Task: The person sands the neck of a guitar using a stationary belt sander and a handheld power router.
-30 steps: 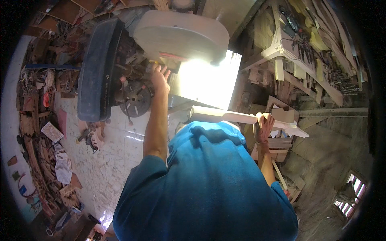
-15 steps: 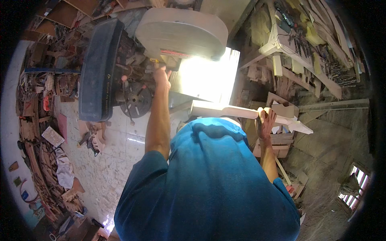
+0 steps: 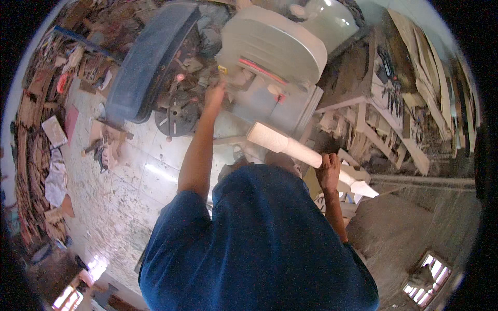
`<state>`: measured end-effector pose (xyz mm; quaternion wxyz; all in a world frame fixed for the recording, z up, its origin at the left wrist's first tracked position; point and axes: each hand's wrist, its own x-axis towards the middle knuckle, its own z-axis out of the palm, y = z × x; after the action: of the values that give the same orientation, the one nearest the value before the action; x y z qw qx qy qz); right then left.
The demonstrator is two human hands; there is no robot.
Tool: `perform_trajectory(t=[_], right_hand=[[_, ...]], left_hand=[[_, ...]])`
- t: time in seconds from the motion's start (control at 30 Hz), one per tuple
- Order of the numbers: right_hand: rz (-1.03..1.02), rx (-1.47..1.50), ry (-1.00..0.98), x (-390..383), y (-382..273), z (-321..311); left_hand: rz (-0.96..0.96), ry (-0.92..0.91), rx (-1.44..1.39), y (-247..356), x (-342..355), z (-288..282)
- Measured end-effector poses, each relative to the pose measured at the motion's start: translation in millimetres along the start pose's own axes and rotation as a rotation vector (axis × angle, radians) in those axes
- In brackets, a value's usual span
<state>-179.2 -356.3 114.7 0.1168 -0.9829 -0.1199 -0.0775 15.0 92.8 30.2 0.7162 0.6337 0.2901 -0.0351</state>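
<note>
My right hand (image 3: 329, 171) is closed around a pale shaped wooden leg (image 3: 285, 145), thick and squared at one end and narrower toward the other. It lies slantwise in front of my body, its thick end toward the machine. My left hand (image 3: 215, 94) reaches forward to the side of a large cream band saw (image 3: 275, 41), just below a small yellow switch (image 3: 222, 69). The fingers of that hand are blurred and partly hidden, so contact with the switch cannot be made out. The saw's grey table (image 3: 254, 106) lies under its rounded housing, right of my left hand.
A dark blue machine cover (image 3: 150, 62) and a round slotted metal disc (image 3: 176, 119) stand left of my left arm. Stacked wood scraps (image 3: 33, 171) line the far left. At right, a wooden workbench (image 3: 358, 98) holds tools, with offcuts beneath. Sawdust lies on the tiled floor (image 3: 129, 192).
The view has shifted, and the bright glare on the saw table is gone. The wooden leg now slants more steeply, still in my right hand. My left hand stays near the yellow switch.
</note>
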Motion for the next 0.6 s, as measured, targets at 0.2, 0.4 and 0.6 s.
perform_trajectory(t=[0.2, 0.4, 0.6], right_hand=[[-0.080, 0.138, -0.153, 7, 3, 9], [-0.318, 0.238, -0.210, 25, -1, 14], [-0.507, 0.231, -0.261, 28, -5, 6]], left_hand=[[0.310, -0.278, 0.333, 23, -167, -38], [0.459, -0.083, 0.627, 54, -295, -33], [0.399, 0.067, 0.861, 28, -368, -46]])
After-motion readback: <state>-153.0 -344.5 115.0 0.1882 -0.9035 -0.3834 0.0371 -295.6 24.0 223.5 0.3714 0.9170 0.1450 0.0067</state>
